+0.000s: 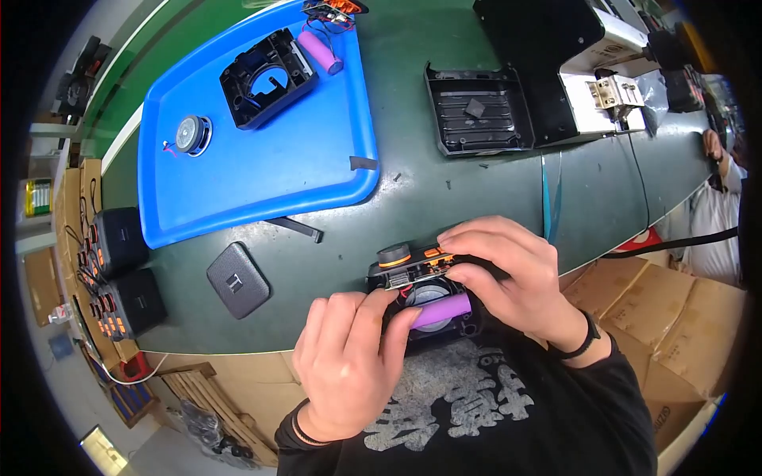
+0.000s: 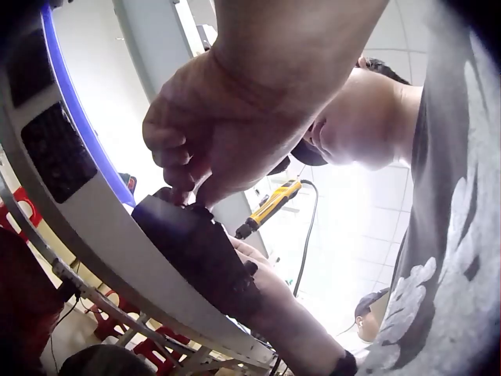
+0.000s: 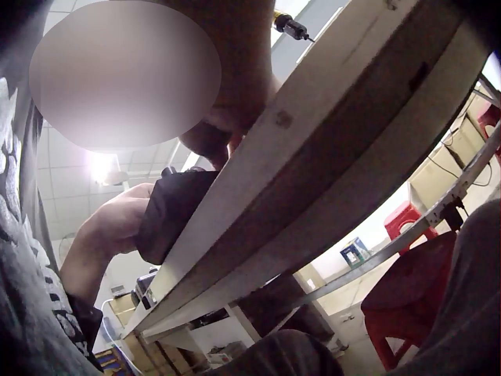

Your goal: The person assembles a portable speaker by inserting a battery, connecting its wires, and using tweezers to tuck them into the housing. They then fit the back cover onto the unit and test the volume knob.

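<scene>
In the head view a black speaker housing [image 1: 468, 327] with a round speaker inside lies at the table's near edge, against the shirt. Across its opening lies a purple battery cell [image 1: 441, 311]. A circuit board [image 1: 417, 274] with orange buttons and a black knob stands tilted over the housing's far side. My right hand [image 1: 516, 274] pinches the board's right end between thumb and fingers. My left hand [image 1: 341, 349] grips the housing's left side, its thumb at the battery's end and its index finger near the board. The left wrist view shows the housing [image 2: 192, 251] from below.
A blue tray [image 1: 262, 208] holds another housing [image 1: 270, 79], a loose speaker [image 1: 193, 135] and a purple cell [image 1: 320, 53]. A black cover [image 1: 480, 111] lies beside a machine [image 1: 548, 71]. Nearer are a dark grille panel [image 1: 238, 279], a black strip [image 1: 298, 228] and assembled speakers [image 1: 131, 301].
</scene>
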The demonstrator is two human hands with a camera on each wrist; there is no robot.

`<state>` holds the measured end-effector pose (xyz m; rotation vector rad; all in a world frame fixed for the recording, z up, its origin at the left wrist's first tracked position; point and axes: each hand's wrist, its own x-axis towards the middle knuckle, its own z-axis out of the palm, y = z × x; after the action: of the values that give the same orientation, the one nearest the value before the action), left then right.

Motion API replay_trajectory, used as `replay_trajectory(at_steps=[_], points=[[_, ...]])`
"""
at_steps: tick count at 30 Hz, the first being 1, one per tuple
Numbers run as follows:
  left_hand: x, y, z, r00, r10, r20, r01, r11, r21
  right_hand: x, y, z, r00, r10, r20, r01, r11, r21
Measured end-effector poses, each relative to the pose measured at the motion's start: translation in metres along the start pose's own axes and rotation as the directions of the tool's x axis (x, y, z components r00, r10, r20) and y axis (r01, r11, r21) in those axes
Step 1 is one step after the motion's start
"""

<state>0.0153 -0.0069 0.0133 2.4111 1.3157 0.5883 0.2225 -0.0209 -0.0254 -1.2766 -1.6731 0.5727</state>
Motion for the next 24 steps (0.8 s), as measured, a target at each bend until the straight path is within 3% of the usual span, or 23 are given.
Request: replay_trajectory(at_steps=[24], points=[[-0.006, -0.003, 0.014, 0.998, -0.062, -0.032, 0.059, 0.992, -0.111, -0.003, 0.001, 0.004, 0.998, 0.002, -0.063, -0.003, 1.0, -0.023]])
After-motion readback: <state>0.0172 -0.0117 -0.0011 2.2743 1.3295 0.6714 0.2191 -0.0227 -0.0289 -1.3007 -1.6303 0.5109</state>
